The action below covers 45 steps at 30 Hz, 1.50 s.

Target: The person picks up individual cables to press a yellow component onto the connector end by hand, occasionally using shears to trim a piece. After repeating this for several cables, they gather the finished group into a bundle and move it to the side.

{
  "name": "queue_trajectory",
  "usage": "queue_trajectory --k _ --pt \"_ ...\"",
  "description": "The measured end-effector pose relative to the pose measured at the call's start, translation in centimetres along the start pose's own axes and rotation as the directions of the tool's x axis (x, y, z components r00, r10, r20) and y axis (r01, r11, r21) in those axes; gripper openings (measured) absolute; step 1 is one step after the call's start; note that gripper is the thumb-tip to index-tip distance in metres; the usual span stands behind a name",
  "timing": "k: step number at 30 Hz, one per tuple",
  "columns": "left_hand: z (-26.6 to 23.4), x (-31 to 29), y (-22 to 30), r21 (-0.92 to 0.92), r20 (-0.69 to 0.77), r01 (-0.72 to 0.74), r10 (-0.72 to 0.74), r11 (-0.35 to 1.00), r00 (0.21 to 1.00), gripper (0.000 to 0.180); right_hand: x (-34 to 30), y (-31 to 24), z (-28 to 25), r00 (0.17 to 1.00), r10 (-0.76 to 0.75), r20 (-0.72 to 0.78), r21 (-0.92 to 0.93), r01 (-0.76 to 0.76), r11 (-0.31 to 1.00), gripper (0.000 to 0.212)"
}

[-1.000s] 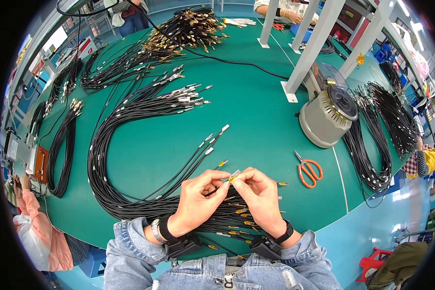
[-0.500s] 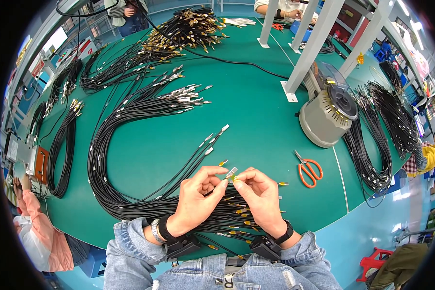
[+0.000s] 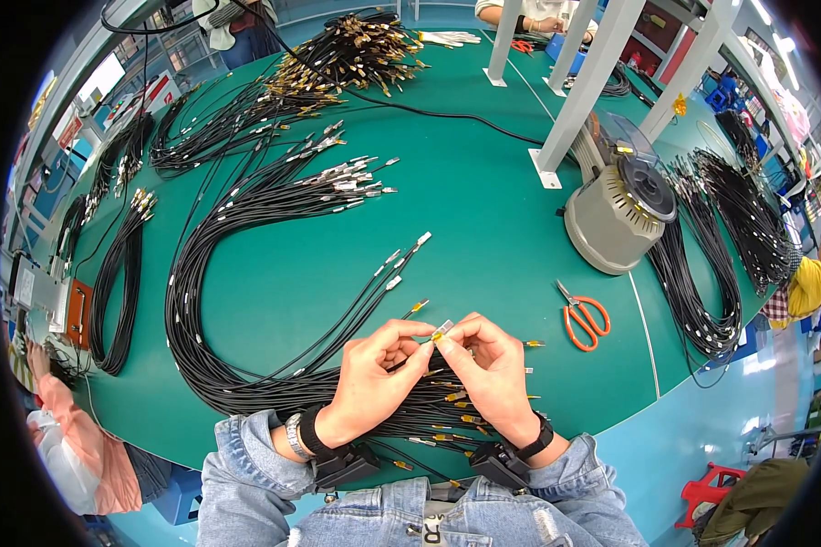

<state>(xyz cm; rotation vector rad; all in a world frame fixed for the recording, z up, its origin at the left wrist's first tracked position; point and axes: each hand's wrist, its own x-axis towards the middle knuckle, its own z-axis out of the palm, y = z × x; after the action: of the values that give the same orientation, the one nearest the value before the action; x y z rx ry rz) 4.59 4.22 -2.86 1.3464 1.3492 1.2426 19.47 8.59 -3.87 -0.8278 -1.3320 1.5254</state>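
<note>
My left hand point(image 3: 380, 372) and my right hand point(image 3: 494, 372) meet in front of me, fingertips pinched together. Between them is the small silvery connector end point(image 3: 444, 326) of a cable, with a yellow tape or label piece point(image 3: 438, 336) just below it. The left fingers hold the connector end, while the right thumb and forefinger press on the yellow piece. Fingers hide part of both. Under my wrists passes a thick bundle of black cables point(image 3: 201, 337), which curves round on the left; several yellow-marked ends point(image 3: 465, 419) lie beneath my right hand.
Orange-handled scissors point(image 3: 584, 321) lie to the right on the green table point(image 3: 483, 219). Beyond them stands a grey round tape dispenser point(image 3: 616, 219) beside metal posts point(image 3: 586, 100). More cable bundles point(image 3: 123, 301) lie left, right and far back. A co-worker in a pink sleeve point(image 3: 64, 401) is at left.
The yellow piece has shifted slightly left and now sits closer against the connector, and the right fingertips have moved in with it. Both hands otherwise stay in place.
</note>
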Motion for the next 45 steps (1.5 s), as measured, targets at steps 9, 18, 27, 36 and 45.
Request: queue_trajectory --k 9,18,27,36,45 --pt "0.5 0.0 -0.3 -0.038 -0.071 -0.062 0.059 0.997 0.996 0.019 0.0 0.1 -0.3 1.0 0.002 0.03 -0.045 -0.001 0.999 0.004" --pt "0.5 -0.1 -0.3 -0.025 -0.066 -0.06 0.059 0.998 0.996 0.019 0.0 0.1 -0.3 1.0 0.019 0.016 -0.06 -0.018 0.998 0.003" --pt "0.4 -0.1 -0.3 0.101 -0.056 -0.124 0.13 0.987 0.99 0.021 -0.1 0.1 -0.2 0.999 0.04 -0.002 -0.044 -0.04 0.998 0.004" --pt "-0.1 0.4 -1.3 0.661 0.168 -0.586 0.669 0.469 0.724 0.039 -0.1 0.1 -0.4 0.997 0.081 0.006 0.045 -0.081 0.996 0.004" --pt "-0.4 0.8 -1.1 0.693 0.09 -0.546 0.695 0.471 0.713 0.037 -0.3 -0.9 -0.3 0.972 0.221 0.077 0.182 -0.232 0.956 0.012"
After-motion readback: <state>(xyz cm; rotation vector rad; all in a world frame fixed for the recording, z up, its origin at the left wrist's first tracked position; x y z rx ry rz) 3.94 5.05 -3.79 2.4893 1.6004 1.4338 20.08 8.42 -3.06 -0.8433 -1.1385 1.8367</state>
